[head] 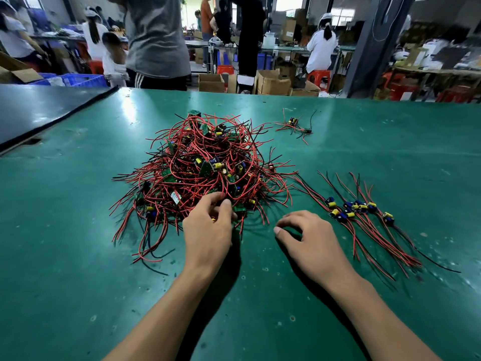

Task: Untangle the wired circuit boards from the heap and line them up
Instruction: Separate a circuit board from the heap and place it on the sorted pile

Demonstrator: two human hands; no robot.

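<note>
Far left, a dark, glossy slab of a neighbouring bench top point(39, 110) butts against the scuffed green work table point(78, 256), and on that green surface sits the main event: a tangled heap of red and black wires and small green circuit boards point(203, 162), yellow and blue capacitors poking out, loose wire ends splaying toward the near edge.

Now the left hand point(208, 230) – it's right in there at the heap's near edge, palm down, fingers point(208, 201) curled over and thumb pressed in against them, pinching strands where the pile meets the table. A speck of yellow shows just under the knuckles; which board it belongs to I cannot tell.

Just to the right, the right hand point(309, 238) rests on bare green, apart from the heap, fingers loosely bent and holding nothing, the forefinger tip pointing back toward the left hand. So 2 hands, only 1 in contact with the wires.

Further right – the sorted row of wired boards point(359, 208), laid side by side, boards level with one another, wires running away up the table and trailing down toward the near right, some leads overlapping. It lies near the right hand but does not touch it.

Up beyond, a small stray cluster of wired boards point(295, 126) sits alone, well apart from the row. Behind the table: a person in a grey top point(156, 35), cardboard boxes point(273, 82), red stools point(320, 76).
</note>
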